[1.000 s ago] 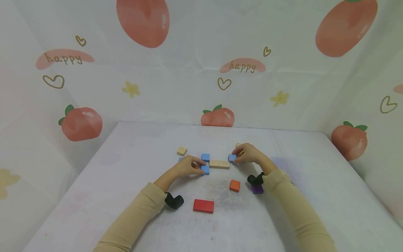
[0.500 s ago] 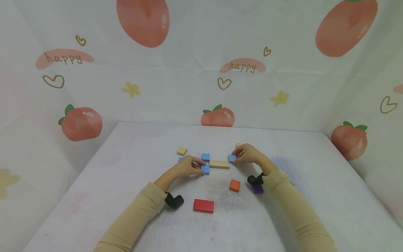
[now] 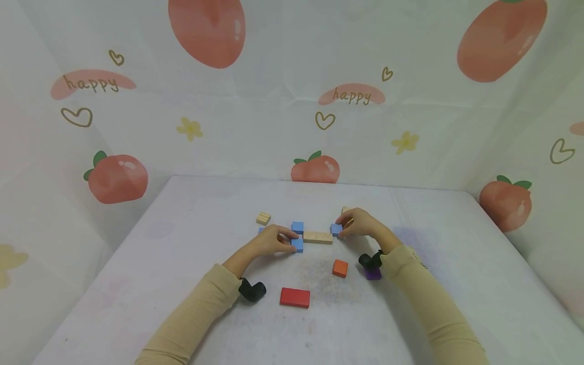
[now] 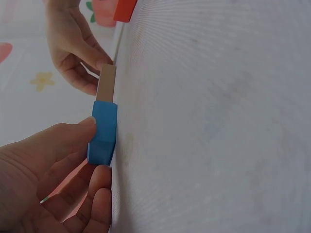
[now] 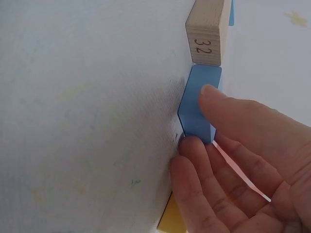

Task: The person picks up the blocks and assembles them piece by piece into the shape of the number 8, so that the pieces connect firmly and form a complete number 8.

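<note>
My left hand [image 3: 272,240] holds a blue block [image 3: 297,245] on the table, the thumb against its side in the left wrist view. A second blue block [image 3: 298,227] lies just behind it. From there a long pale wooden block [image 3: 318,238] runs to the right, with the number 32 on its end [image 5: 203,47] in the right wrist view. At that end my right hand [image 3: 363,224] grips another blue block [image 5: 200,102] between thumb and fingers. This block's end sits right up against the wooden one.
In front lie a red block [image 3: 295,297], an orange block [image 3: 339,268] and a purple block [image 3: 373,274], partly under the right wrist camera. A ridged wooden piece [image 3: 263,218] is at the back left. Partly hidden by the right hand is a yellow block [image 5: 172,217].
</note>
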A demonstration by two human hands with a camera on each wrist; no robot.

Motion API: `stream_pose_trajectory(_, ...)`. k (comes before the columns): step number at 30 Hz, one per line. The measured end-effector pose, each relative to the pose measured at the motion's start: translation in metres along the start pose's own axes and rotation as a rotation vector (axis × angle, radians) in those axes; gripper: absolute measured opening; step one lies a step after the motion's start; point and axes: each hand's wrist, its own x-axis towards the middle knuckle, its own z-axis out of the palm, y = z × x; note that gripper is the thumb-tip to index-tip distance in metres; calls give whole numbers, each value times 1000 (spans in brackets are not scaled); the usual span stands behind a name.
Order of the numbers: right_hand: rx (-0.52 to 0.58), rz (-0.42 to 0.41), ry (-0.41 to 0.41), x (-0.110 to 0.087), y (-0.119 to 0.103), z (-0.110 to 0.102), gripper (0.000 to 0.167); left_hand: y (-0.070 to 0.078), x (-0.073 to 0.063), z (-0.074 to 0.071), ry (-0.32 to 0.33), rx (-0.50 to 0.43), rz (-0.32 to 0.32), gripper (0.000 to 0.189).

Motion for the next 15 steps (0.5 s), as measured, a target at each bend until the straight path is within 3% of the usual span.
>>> stream_pose_trajectory(15, 20, 6, -2, -1, 0, 0, 35, 3, -2, 0, -1, -9, -5, 30)
